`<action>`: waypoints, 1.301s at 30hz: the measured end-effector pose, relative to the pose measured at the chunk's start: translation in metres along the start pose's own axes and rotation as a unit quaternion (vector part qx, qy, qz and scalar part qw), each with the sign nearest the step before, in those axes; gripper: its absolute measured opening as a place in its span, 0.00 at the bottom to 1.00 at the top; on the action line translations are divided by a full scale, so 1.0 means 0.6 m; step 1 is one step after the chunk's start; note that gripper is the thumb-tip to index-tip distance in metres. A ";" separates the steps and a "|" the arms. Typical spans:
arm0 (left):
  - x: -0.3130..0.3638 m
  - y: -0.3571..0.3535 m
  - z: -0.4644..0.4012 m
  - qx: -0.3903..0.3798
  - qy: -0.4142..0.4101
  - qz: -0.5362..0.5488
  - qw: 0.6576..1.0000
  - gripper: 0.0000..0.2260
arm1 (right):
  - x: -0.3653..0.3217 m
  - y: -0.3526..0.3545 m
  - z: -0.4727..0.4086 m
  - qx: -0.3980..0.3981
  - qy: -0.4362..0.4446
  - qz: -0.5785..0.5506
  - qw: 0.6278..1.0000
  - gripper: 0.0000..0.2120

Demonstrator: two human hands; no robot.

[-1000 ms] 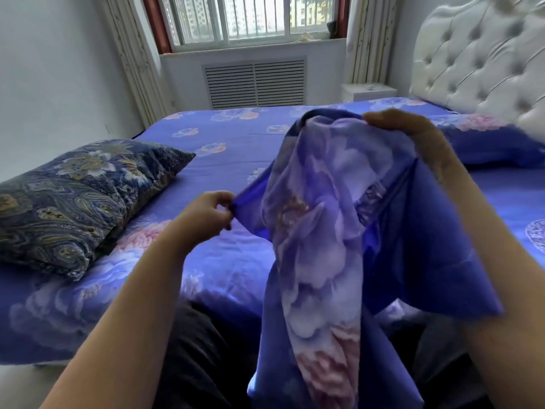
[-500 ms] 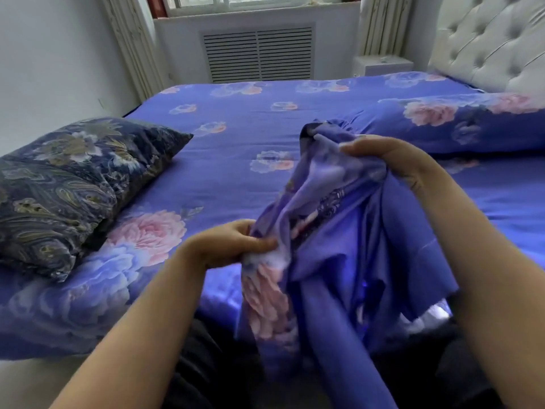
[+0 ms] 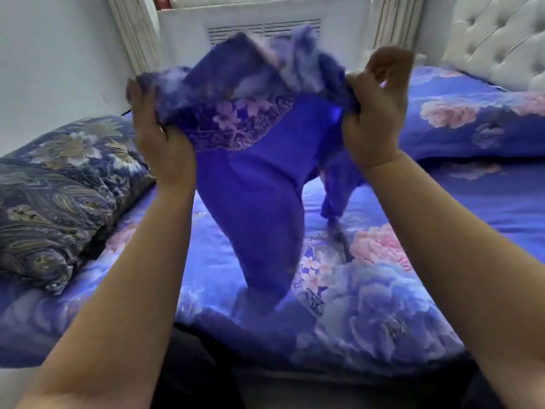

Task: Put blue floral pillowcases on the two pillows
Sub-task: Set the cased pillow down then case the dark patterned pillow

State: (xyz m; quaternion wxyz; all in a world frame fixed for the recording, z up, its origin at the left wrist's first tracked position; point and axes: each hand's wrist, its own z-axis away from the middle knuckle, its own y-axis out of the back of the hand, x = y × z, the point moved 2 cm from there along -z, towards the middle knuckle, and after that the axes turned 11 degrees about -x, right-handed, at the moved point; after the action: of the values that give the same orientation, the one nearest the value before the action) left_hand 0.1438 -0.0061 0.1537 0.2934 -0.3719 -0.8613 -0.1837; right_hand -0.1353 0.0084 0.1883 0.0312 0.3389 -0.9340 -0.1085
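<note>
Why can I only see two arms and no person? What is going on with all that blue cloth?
The camera sits on the person's head and looks forward and down, so you see only their own arms reaching out. There is no machine here, just two bare hands. The left hand and the right hand each have a grip on the top of a blue floral cloth pillowcase. They hold it up in the air, and its lower end hangs down onto the bed with the blue flowered sheet. On the left of the bed lies a dark paisley-patterned pillow that has no blue cover yet. On the right, near the white padded headboard, lies a long blue floral cushion shape, maybe a pillow already covered.
</note>
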 end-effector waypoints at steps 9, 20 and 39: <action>-0.167 0.073 0.193 -0.598 0.342 -0.402 0.604 0.11 | -0.079 -0.062 0.302 -0.806 -0.132 -0.028 0.577 0.06; -0.165 -0.027 0.132 -0.518 0.202 -0.248 0.793 0.10 | 0.017 -0.102 0.293 -0.555 -0.450 -0.114 0.690 0.17; -0.180 -0.154 0.205 -0.807 0.163 -0.308 0.477 0.05 | 0.115 -0.047 0.379 -0.300 -0.584 -0.001 0.754 0.08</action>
State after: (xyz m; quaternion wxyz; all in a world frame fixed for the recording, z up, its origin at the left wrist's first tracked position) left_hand 0.0889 -0.0585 -0.0182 -0.0767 -0.1187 -0.3291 -0.9337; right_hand -0.2006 -0.0154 -0.0408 -0.4207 0.1832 -0.6896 -0.5602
